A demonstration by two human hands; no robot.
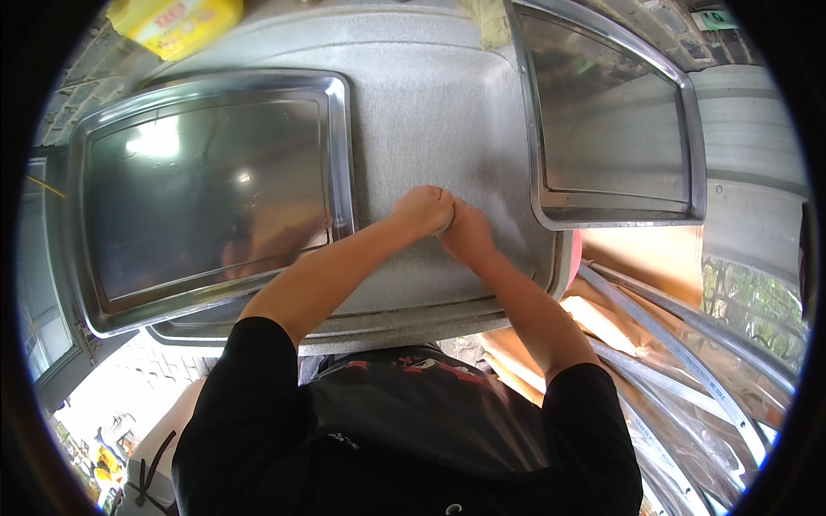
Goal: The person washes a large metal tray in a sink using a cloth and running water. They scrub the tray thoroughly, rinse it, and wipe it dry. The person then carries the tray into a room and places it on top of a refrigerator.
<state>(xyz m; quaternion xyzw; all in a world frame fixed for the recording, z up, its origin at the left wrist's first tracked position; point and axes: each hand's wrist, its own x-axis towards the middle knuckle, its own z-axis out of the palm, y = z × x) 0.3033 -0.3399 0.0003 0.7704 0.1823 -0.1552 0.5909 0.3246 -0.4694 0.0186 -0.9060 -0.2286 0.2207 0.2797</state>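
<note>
Over the middle of a large grey metal sink (419,116), my left hand (423,209) and my right hand (468,235) meet, fingers curled. Both close on a small greyish piece of cloth (445,224), of which only a bit shows between them; the rest is hidden in the fingers. A shiny rectangular metal tray (339,148) lies to the left of my hands, overlapping the sink. To the right, a second metal tray (694,148) rests over the sink's right side.
A yellow plastic package (174,26) is at the back left, and a pale yellowish block (492,29) at the back centre. Long metal strips (671,342) and brown wrapping (652,258) are at lower right. A brick wall (652,26) stands behind.
</note>
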